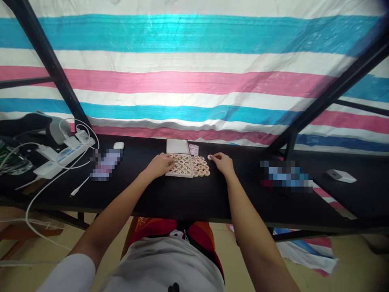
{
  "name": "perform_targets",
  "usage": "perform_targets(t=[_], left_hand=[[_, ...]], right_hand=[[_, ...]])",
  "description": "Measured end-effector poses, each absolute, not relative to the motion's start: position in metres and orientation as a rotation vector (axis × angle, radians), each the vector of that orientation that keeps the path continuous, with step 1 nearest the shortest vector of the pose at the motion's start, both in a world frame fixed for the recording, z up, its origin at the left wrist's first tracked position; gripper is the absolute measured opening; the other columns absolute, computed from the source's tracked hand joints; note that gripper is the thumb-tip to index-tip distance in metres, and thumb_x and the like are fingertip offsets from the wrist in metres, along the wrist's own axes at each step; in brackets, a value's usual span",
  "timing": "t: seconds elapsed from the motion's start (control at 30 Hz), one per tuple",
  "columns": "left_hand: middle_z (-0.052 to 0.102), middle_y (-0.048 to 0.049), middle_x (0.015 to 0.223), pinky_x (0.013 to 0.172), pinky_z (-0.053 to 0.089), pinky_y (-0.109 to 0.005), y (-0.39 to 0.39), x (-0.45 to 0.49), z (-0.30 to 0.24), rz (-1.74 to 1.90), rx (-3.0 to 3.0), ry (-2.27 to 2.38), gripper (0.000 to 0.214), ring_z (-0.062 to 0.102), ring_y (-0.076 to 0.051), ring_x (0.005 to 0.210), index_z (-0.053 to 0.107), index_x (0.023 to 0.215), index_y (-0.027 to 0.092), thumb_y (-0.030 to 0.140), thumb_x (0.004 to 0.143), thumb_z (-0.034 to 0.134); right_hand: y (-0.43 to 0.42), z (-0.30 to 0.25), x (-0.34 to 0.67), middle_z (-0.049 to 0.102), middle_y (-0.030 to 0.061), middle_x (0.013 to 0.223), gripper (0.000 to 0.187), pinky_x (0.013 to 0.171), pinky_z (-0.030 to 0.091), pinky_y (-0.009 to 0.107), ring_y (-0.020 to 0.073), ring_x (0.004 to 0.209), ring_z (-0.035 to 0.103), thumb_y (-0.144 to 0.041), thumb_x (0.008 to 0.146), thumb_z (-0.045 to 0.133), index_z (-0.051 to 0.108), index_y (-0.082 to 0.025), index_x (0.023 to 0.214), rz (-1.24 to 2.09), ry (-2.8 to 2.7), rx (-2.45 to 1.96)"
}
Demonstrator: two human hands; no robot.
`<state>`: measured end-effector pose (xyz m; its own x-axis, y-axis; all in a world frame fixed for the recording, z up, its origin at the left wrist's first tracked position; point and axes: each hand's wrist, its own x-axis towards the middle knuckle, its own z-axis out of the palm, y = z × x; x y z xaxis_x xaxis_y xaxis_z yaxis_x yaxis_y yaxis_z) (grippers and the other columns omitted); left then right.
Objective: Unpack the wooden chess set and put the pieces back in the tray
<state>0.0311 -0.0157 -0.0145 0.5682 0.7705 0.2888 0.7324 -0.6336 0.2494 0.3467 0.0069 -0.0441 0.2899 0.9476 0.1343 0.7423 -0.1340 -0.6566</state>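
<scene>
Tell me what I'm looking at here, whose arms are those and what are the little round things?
The picture comes from a camera worn on a person's head, looking down, so the arms are that person's own. The left hand rests on a small tray filled with round wooden game pieces. The right hand pinches one single piece at its fingertips. More loose pieces lie in a bunch beside the tray on the black table. Behind the tray stands its lid. Far left sits a power strip with white cables. A striped sheet hangs behind the table.
</scene>
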Motion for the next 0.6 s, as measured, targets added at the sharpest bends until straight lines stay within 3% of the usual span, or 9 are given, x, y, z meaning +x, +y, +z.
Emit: perform_targets(t=[0.17, 0.37, 0.47, 0.6], left_hand=[[0.065, -0.0066, 0.1, 0.085, 0.04, -0.03, -0.016, 0.033, -0.018, 0.575, 2.723, 1.291, 0.023, 0.053, -0.02, 0.09, 0.068, 0.099, 0.019, 0.029, 0.086, 0.051], [0.067, -0.006, 0.09, 0.079, 0.039, -0.031, -0.017, 0.033, -0.014, 0.501, 2.689, 1.394, 0.015, 0.054, -0.022, 0.087, 0.067, 0.088, 0.02, 0.024, 0.083, 0.054], [0.067, -0.0057, 0.093, 0.079, 0.038, -0.032, -0.02, 0.035, -0.009, 0.589, 2.688, 1.362, 0.012, 0.054, -0.022, 0.09, 0.065, 0.088, 0.02, 0.025, 0.084, 0.054], [0.066, -0.0036, 0.091, 0.082, 0.039, -0.03, -0.028, 0.041, -0.005, 0.838, 2.653, 1.135, 0.012, 0.055, -0.019, 0.088, 0.06, 0.087, 0.019, 0.029, 0.086, 0.055]], right_hand=[[0.008, -0.048, 0.335, 0.069, 0.0067, 0.091, 0.028, 0.078, 0.043, 0.031, 0.0214, 0.087, 0.061, -0.043, 0.079, 0.052, 0.069, -0.021, 0.087, 0.394, -1.681, -1.938], [0.004, -0.04, 0.332, 0.069, 0.0093, 0.094, 0.03, 0.083, 0.042, 0.032, 0.0225, 0.09, 0.06, -0.037, 0.084, 0.045, 0.068, -0.019, 0.091, 0.249, -1.601, -1.88], [-0.005, -0.028, 0.315, 0.068, 0.0105, 0.094, 0.032, 0.085, 0.042, 0.033, 0.0224, 0.088, 0.06, -0.037, 0.085, 0.043, 0.067, -0.018, 0.094, 0.113, -1.499, -1.672], [-0.026, -0.012, 0.269, 0.068, 0.0063, 0.087, 0.029, 0.078, 0.045, 0.031, 0.0199, 0.08, 0.06, -0.042, 0.083, 0.05, 0.067, -0.02, 0.091, 0.339, -1.744, -1.306]])
